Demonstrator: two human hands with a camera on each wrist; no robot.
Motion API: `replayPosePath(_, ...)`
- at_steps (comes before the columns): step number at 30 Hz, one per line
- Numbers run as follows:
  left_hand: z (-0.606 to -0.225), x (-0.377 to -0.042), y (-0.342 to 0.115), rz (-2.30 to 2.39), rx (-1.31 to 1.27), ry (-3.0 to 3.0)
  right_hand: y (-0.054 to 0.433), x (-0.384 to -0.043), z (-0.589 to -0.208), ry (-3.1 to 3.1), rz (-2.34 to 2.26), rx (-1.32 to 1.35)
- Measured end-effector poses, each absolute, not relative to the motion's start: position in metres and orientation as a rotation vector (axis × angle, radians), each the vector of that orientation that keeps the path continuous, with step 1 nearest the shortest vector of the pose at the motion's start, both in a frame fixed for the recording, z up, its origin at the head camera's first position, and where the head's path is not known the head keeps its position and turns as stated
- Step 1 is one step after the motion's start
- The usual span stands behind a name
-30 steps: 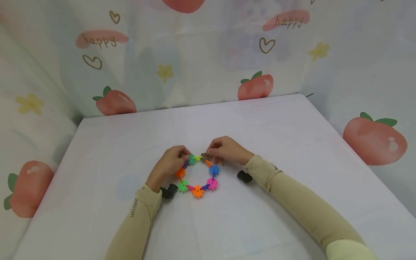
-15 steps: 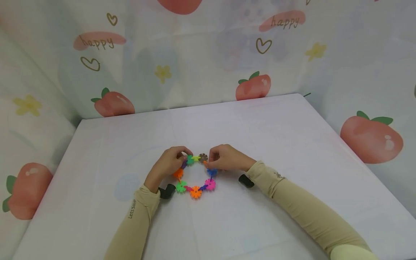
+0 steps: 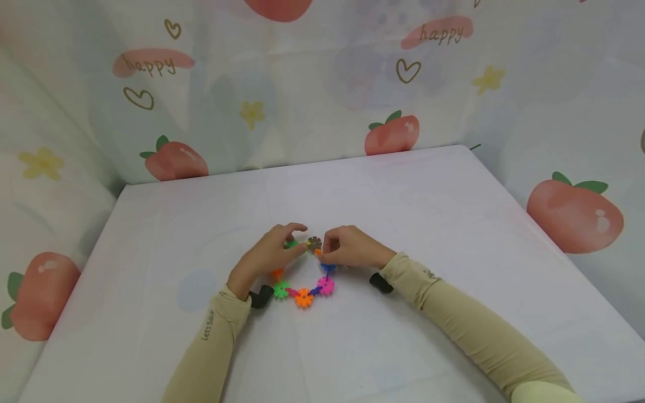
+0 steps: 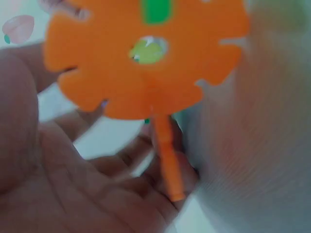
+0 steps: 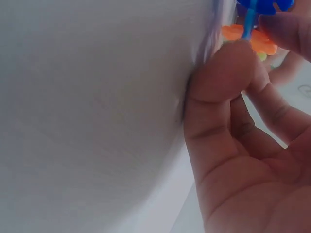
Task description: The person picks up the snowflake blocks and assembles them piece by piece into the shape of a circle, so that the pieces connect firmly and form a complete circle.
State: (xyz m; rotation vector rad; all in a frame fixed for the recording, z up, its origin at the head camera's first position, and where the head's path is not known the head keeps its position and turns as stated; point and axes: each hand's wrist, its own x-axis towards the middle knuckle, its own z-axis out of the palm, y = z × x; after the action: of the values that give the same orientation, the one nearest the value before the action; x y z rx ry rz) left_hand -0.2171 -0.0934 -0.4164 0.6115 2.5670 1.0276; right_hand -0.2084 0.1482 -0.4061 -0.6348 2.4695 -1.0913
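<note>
A ring of interlocked plastic snowflake discs lies on the white table, with a pink disc (image 3: pixel 326 286), an orange disc (image 3: pixel 304 298) and a light green disc (image 3: pixel 281 289) along its near side. My left hand (image 3: pixel 267 252) reaches over the left side, hiding part of it. Its thumb and index finger are apart, the thumb tip beside a yellow disc near the brown disc (image 3: pixel 314 243). An orange disc (image 4: pixel 194 63) fills the top of the left wrist view. At the ring's right, my right hand (image 3: pixel 355 245) pinches the ring by the blue disc (image 5: pixel 262 5).
Two black elbow-shaped pieces lie on the table: one black piece (image 3: pixel 261 297) by the left wrist, another black piece (image 3: pixel 381 283) under the right wrist. A printed curtain (image 3: pixel 312 84) stands behind the table (image 3: pixel 428 196).
The right hand has come down from the brown disc to the blue disc's side. The left hand has let go of the green disc, opened its fingers and moved slightly right.
</note>
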Motion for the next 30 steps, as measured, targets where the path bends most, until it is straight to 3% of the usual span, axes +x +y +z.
replayPosePath(8, -0.4239, -0.214, -0.0868, 0.897, 0.808, 2.606, 0.1489, -0.2096, -0.4104, 2.486, -1.091, -0.664)
replayPosePath(30, -0.4221, -0.2176, -0.0871, 1.013, 0.885, 2.562, 0.1534, -0.2076, -0.4091, 2.482, -1.155, -0.68)
